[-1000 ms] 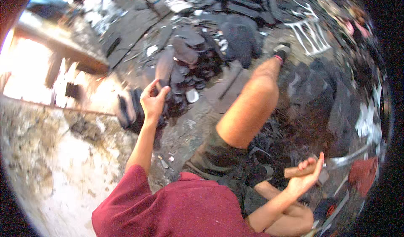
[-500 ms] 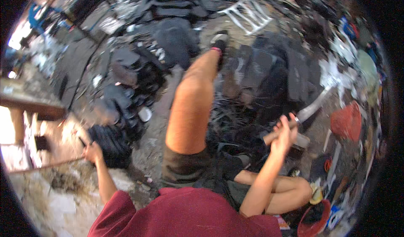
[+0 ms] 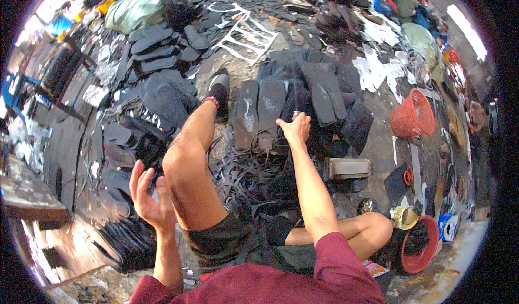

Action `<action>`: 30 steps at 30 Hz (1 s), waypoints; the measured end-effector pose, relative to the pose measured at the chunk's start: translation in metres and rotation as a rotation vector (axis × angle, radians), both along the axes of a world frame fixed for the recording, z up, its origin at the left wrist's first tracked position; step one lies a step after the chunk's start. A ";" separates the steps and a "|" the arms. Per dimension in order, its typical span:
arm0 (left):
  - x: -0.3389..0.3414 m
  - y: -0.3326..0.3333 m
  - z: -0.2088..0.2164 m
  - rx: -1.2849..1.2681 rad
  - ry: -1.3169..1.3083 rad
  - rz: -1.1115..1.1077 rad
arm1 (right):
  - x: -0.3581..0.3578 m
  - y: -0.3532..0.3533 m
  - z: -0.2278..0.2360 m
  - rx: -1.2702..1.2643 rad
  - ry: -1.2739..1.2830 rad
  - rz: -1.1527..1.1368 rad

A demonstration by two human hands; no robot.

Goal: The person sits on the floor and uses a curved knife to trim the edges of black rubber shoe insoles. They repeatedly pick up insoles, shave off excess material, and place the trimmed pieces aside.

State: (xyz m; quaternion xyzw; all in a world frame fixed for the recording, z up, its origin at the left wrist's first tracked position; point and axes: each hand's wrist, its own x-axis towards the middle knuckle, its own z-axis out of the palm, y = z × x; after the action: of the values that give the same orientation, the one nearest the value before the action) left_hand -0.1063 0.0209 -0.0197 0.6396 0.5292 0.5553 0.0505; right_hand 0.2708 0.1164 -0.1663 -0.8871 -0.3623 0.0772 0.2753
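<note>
My right hand (image 3: 296, 129) reaches forward, closed around the handle of a long knife (image 3: 295, 114). The knife points away from me over dark foam sheets, and its blade is hard to make out against them. Just beyond and beside that hand lie long dark sole-shaped strips (image 3: 271, 105) and a larger dark sheet (image 3: 354, 124). My left hand (image 3: 153, 200) is raised beside my bent left knee, its fingers apart and nothing in it. Below it, on the left, lies a bundle of black strips (image 3: 125, 245).
Dark trimmings (image 3: 238, 169) cover the floor between my legs. To the right are a whetstone-like block (image 3: 348, 168), a red basket (image 3: 413, 114), orange-handled scissors (image 3: 408, 177) and a red bucket (image 3: 420, 244). A white frame-like cutout (image 3: 248, 38) lies ahead; a wooden bench (image 3: 35, 211) stands left.
My right hand has moved forward and left with the knife, turning its blade away from me. My left hand has left the black bundle and risen toward my knee. The view has shifted right.
</note>
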 end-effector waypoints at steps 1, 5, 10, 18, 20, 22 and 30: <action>0.020 0.002 0.006 0.002 -0.038 -0.109 | 0.010 -0.007 0.005 -0.042 0.068 -0.039; 0.064 -0.008 0.036 -0.055 -0.107 -0.399 | 0.039 -0.068 0.052 0.221 0.060 -0.175; 0.133 -0.027 0.027 -0.461 -0.424 -0.681 | 0.062 -0.164 0.104 0.771 0.589 -0.067; 0.197 0.021 0.154 0.165 0.504 -0.568 | 0.035 -0.191 0.123 0.779 0.748 0.154; 0.202 0.052 0.155 -0.055 0.510 -0.926 | 0.017 -0.177 0.123 0.892 0.911 0.192; 0.198 0.071 0.156 -0.563 0.946 -1.208 | 0.019 -0.174 0.108 0.889 0.906 0.231; 0.103 0.065 0.076 -0.675 -1.443 -0.573 | 0.025 -0.210 0.128 0.918 0.703 -0.130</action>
State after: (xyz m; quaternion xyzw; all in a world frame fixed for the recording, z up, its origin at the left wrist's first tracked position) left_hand -0.0031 0.0860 0.0562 0.1884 0.3219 0.6054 0.7031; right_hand 0.2962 -0.0933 -0.0385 -0.6184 -0.1904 0.1848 0.7397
